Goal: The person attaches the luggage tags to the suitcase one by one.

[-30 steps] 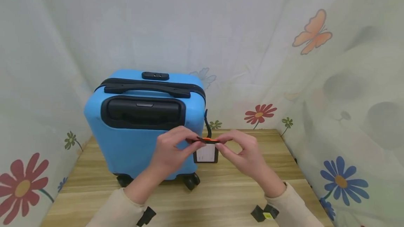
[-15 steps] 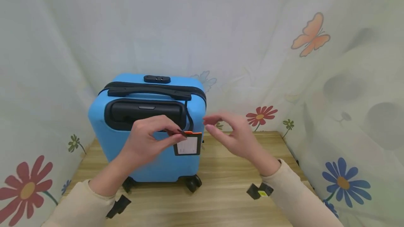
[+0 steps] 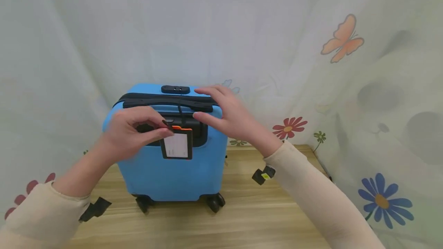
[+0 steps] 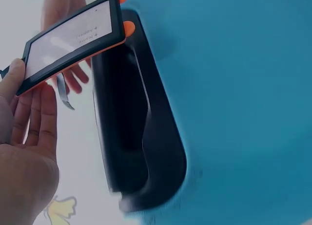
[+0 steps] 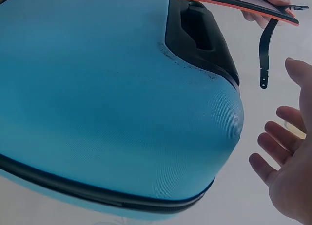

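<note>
A black luggage tag [image 3: 177, 146] with an orange edge and a white card hangs in front of the blue suitcase [image 3: 176, 178]. My left hand [image 3: 138, 128] pinches it by one end between thumb and fingers; the left wrist view shows the thumb on the tag's frame [image 4: 34, 84]. From that end a black strap [image 5: 264, 52] dangles, its holed tip loose in the right wrist view. My right hand [image 3: 232, 112] is spread with nothing in it, near the right end of the suitcase's black top handle [image 3: 159, 102]. In the right wrist view its fingers [image 5: 275, 142] are apart from suitcase and strap.
The suitcase stands upright on black wheels [image 3: 215, 203] on a wooden tabletop [image 3: 263, 203]. A black combination lock [image 3: 175, 89] sits on its top. A recessed black panel [image 4: 122, 113] lies below the handle. A flowered curtain [image 3: 277, 49] encloses the back and sides.
Both hands pinched the tag beside the suitcase; the right hand has let go and moved up and left toward the handle. The left hand has carried the tag leftward and up across the suitcase front.
</note>
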`<action>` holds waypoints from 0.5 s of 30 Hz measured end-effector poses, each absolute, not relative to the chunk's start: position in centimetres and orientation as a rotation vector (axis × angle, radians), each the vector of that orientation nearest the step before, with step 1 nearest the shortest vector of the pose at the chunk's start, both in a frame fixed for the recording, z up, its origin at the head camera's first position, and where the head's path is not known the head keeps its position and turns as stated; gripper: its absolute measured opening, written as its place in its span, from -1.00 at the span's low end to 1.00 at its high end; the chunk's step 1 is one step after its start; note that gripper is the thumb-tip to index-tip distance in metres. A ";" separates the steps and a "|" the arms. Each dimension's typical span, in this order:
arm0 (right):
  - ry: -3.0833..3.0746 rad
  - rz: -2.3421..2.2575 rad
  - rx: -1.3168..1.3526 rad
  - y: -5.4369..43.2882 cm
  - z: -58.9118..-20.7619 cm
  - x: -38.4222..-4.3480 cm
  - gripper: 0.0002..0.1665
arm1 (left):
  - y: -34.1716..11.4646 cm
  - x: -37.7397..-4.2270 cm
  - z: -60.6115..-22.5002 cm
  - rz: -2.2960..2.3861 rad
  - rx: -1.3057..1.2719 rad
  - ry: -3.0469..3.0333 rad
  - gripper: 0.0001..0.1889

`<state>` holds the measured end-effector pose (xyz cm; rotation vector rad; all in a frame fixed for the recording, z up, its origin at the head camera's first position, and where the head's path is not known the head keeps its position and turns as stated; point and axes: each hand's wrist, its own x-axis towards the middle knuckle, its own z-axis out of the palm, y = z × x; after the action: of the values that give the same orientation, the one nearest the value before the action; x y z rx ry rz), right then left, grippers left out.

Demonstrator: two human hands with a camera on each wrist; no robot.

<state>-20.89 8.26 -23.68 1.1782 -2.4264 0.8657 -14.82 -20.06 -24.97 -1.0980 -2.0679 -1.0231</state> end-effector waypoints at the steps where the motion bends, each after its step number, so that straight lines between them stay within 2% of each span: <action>1: -2.457 0.862 1.173 7.8 -23.5 -21.1 -0.19 | -20.5 -15.0 -24.8 -1.034 -1.096 -2.076 -0.61; 15: -2.665 0.825 1.100 3.4 -22.4 -22.8 0.08 | -24.6 -16.7 -24.0 -1.039 -0.962 -2.290 -0.77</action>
<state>-22.78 3.37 -22.37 1.0999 -2.6648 0.8249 -16.70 -24.60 -24.00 -0.9620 -2.2899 -1.0392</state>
